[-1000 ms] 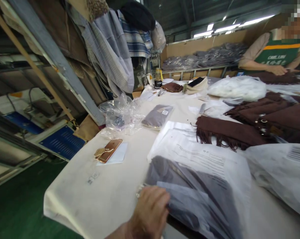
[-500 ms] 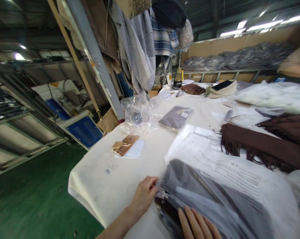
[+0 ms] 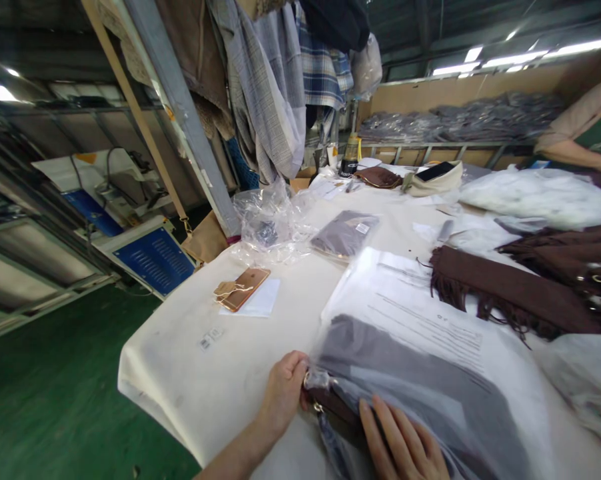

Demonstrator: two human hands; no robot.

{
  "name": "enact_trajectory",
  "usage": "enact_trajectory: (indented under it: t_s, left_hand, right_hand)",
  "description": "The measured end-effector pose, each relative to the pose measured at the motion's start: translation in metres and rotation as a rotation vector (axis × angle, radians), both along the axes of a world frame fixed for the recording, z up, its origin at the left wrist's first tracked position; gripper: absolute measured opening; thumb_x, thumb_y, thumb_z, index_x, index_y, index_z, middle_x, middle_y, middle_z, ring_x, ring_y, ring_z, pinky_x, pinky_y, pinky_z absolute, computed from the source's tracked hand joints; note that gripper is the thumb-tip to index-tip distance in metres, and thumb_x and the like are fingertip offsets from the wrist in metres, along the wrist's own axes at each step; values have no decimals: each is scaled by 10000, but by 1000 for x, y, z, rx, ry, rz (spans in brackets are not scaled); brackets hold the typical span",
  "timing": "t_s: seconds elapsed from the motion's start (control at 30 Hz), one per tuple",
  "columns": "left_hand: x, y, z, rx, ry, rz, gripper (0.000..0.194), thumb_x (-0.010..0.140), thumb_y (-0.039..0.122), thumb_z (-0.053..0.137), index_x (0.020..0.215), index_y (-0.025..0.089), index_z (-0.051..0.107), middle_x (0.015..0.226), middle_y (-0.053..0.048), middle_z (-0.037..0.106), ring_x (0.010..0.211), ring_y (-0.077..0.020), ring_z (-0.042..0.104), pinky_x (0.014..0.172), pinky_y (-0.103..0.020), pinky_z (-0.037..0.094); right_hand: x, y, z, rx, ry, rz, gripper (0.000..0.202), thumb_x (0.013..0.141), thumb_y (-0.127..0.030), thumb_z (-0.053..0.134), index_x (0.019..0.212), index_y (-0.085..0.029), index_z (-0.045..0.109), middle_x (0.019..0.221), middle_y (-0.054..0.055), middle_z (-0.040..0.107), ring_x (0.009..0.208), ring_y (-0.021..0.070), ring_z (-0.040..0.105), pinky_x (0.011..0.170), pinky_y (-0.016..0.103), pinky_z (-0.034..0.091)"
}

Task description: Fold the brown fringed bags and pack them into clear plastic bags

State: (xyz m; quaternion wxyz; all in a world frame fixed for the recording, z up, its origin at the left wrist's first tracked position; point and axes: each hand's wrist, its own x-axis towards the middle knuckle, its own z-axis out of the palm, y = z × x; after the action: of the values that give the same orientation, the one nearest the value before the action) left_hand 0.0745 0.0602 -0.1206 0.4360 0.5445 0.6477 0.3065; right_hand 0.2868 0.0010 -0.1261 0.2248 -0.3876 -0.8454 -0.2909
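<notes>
A clear printed plastic bag with a dark grey item inside lies at the near edge of the table. My left hand is closed at the bag's left end, pinching its plastic edge beside a metal ring. My right hand rests with fingers spread on the bag's near side. Between my hands a dark brown strap-like piece with a metal clasp shows at the bag's opening; how far it reaches inside is hidden.
A phone with a tag lies on white paper at left. Behind are crumpled clear plastic and a packed grey item. Brown fringed pieces lie right. A person's arm shows at far right. Garments hang overhead.
The view has shifted slightly to the right. The bag lies flatter, and more of the brown piece and its metal fittings shows between my hands.
</notes>
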Motion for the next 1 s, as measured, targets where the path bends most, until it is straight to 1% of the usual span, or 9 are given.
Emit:
enact_trajectory:
  t_s: [0.17, 0.27, 0.37, 0.47, 0.53, 0.73, 0.83, 0.93, 1.0]
  left_hand:
    - [1, -17, 2, -15, -21, 5, 339, 835, 462, 290, 725, 205, 482, 471, 40, 486, 351, -122, 458, 369, -220, 374]
    - [0, -30, 2, 258, 115, -37, 329, 897, 378, 311, 678, 204, 484, 575, 19, 487, 466, -109, 490, 462, -211, 411]
    - [0, -41, -3, 621, 299, -221, 295, 939, 212, 293, 719, 195, 489, 676, -7, 517, 613, -116, 545, 565, -208, 442]
    - [0, -48, -13, 772, 379, -381, 275, 947, 136, 255, 800, 186, 481, 721, -21, 523, 641, -115, 556, 557, -196, 435]
    - [0, -50, -19, 834, 413, -395, 296, 958, 145, 222, 809, 189, 474, 716, -23, 519, 618, -114, 553, 523, -191, 422]
    - [-4, -54, -21, 801, 304, -328, 274, 969, 187, 242, 839, 192, 483, 734, -23, 503, 578, -101, 510, 456, -169, 385]
    - [-7, -54, -20, 725, 276, -279, 259, 967, 200, 273, 813, 202, 480, 718, -12, 510, 623, -106, 539, 513, -166, 421]
    - [-11, -50, -20, 655, 352, -197, 220, 952, 197, 315, 789, 207, 463, 694, 3, 513, 612, -104, 547, 577, -176, 458]
    - [-10, -44, -18, 729, 493, -128, 143, 932, 220, 359, 902, 180, 492, 776, -33, 556, 643, -121, 565, 597, -199, 480]
  right_hand:
    - [7, 7, -6, -37, 164, -65, 357, 888, -163, 331, 1107, -204, 610, 1068, 76, 666, 1007, 193, 559, 820, 349, 396]
    - [7, 15, -11, -26, 119, -73, 379, 850, -95, 368, 1141, -188, 590, 1109, 101, 643, 1057, 211, 535, 856, 366, 396]
    - [10, 26, -11, -39, 73, -84, 382, 860, -104, 351, 1167, -156, 573, 1139, 127, 617, 1087, 234, 512, 884, 394, 386]
    - [11, 36, -11, -51, 86, -76, 389, 878, -117, 317, 1175, -150, 568, 1143, 123, 606, 1089, 240, 500, 910, 409, 361]
    - [8, 41, -12, -70, 111, -80, 391, 883, -108, 313, 1175, -159, 567, 1144, 117, 598, 1100, 239, 488, 921, 405, 351]
    - [-12, 60, -9, -95, 344, -114, 386, 933, -204, 261, 1008, -158, 637, 1054, 132, 613, 1027, 239, 509, 858, 397, 381]
    - [-17, 66, -4, -122, 346, -116, 370, 928, -195, 281, 1042, -163, 631, 1041, 124, 616, 1014, 231, 519, 849, 381, 397]
    - [-12, 59, 0, -130, 339, -59, 388, 907, -136, 282, 1121, -158, 604, 1088, 114, 607, 1067, 224, 508, 940, 404, 361]
    - [-1, 49, -1, -101, 314, 0, 379, 861, -96, 350, 1153, -150, 585, 1134, 113, 592, 1110, 230, 494, 1004, 440, 308]
